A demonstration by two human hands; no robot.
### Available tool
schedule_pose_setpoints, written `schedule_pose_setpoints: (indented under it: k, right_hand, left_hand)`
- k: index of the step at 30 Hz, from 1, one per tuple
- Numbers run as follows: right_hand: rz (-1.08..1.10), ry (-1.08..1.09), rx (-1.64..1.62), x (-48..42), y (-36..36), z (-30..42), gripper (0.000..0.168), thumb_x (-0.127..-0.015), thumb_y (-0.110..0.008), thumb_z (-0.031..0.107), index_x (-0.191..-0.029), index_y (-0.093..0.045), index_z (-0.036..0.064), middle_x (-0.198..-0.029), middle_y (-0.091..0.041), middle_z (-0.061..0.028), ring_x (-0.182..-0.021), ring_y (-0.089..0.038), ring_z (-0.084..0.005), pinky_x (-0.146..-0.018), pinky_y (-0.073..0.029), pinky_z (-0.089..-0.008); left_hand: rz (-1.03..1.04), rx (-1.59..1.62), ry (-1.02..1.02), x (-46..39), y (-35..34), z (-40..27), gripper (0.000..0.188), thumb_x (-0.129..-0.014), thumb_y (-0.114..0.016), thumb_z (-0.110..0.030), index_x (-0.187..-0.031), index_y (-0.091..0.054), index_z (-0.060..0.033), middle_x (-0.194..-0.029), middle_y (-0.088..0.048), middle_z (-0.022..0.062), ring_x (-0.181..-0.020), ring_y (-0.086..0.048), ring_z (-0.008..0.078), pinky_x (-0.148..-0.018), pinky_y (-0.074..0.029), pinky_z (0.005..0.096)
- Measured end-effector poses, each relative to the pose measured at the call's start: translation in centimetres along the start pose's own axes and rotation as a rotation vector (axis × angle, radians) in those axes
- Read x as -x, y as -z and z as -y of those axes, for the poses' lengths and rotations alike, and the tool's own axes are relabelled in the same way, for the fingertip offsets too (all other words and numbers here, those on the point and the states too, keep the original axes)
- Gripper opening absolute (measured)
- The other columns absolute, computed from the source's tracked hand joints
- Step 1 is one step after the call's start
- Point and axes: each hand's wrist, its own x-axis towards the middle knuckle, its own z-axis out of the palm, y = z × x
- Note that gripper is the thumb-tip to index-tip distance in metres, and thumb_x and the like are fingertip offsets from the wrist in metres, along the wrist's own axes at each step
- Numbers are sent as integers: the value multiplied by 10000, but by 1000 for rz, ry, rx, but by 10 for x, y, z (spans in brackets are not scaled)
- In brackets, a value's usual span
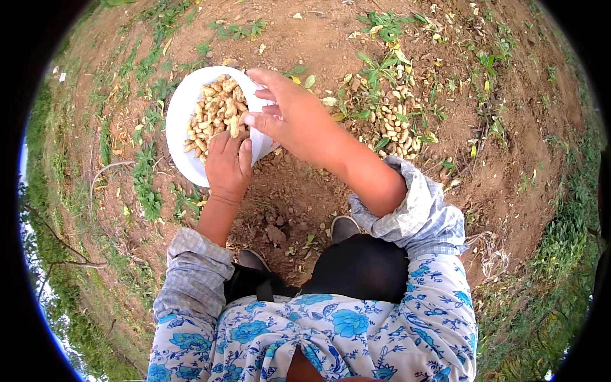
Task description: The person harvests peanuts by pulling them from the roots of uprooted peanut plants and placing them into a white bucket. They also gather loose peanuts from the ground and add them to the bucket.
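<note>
A white plastic bucket [184,131] stands tilted in front of me, with many unshelled peanuts [215,110] inside. My left hand [228,160] reaches over the near rim, its fingertips down among the peanuts. Whether those fingers hold any is hidden. One peanut [234,126] stands out just beyond them. At the bucket's right side is my right hand [281,110], its thumb at the rim beside the peanuts and its fingers bent against the outer wall.
A pile of peanuts [394,124] lies on the soil to the right, among leaves and weeds [377,69]. Low green plants [148,176] grow left of the bucket. My shoes [343,228] rest on loose brown soil [281,200]. A bare branch [79,262] sticks in at left.
</note>
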Motion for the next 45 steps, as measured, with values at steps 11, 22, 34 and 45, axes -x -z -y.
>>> schedule_pose_setpoints:
  k: [11,22,34,45]
  right_hand:
    - [-336,-986,699,187,184,-201,472,-835,-628,382,-1178,-595,61,-1054,-655,-178,-935,-636,-314,-841,-483,-383]
    - [-222,-928,972,152,124,-207,458,-757,-654,274,-1188,-536,170,-1192,-513,-158,-1077,-519,-367,-862,-479,-467]
    - [-909,-892,-337,228,179,-217,197,-814,-637,69,-1008,-610,45,-855,-569,-3,-713,-568,-88,-562,-499,-247]
    - [-216,-825,940,184,138,-215,572,-733,-688,230,-1272,-509,158,-1268,-453,-185,-1103,-518,-366,-898,-473,-441]
  left_hand:
    - [-69,56,-28,-1,-3,1,201,-882,-553,-220,-901,-654,-47,-955,-599,98,-920,-550,284,-828,-442,388]
    - [-41,46,-33,-2,-3,3,198,-879,-549,-212,-866,-647,-41,-946,-591,98,-908,-544,289,-818,-438,388]
    - [-52,48,-45,0,-3,5,191,-871,-564,-205,-853,-643,-32,-930,-592,103,-886,-553,289,-811,-436,387]
    - [-48,69,-38,-1,-5,6,174,-859,-581,-194,-854,-660,-39,-934,-594,94,-893,-553,283,-809,-438,381]
